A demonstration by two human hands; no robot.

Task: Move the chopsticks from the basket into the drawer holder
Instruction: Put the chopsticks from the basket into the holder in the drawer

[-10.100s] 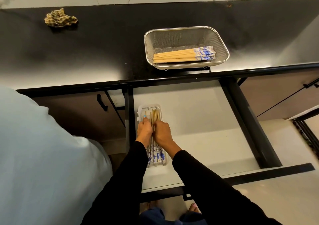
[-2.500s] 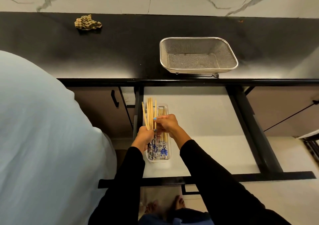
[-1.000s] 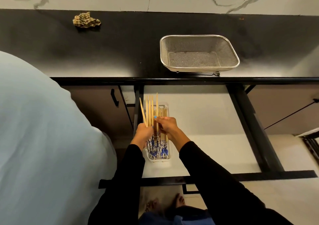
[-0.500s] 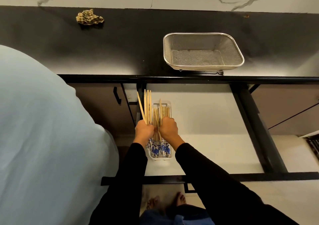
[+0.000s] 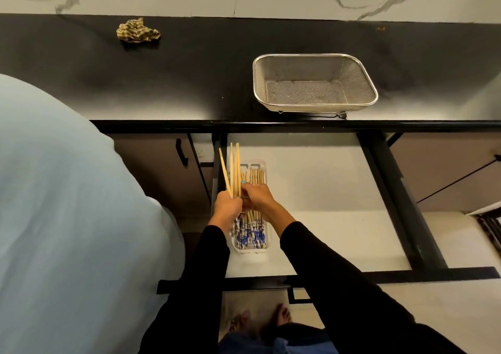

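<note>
The metal mesh basket (image 5: 314, 63) stands empty on the black counter. In the open white drawer (image 5: 320, 191) lies a clear plastic holder (image 5: 264, 248) filled with several wooden chopsticks (image 5: 250, 235) with blue-and-white ends. My left hand (image 5: 226, 207) grips a small bunch of chopsticks (image 5: 234, 168) whose bare tips point away from me, raised over the holder's left side. My right hand (image 5: 257, 197) is over the middle of the holder with its fingers curled on chopsticks beside the left hand.
A crumpled checked cloth (image 5: 137, 30) lies at the back left of the counter (image 5: 189, 77). A large pale blue cloth mass (image 5: 67, 218) fills the left of the view. Black drawer rails (image 5: 393, 191) frame the drawer; a cabinet handle (image 5: 181, 152) is to its left.
The basket emptied since the oldest frame. Over the last second both hands stayed above the holder; the bunch in my left hand has thinned and the chopsticks in the holder lie flatter.
</note>
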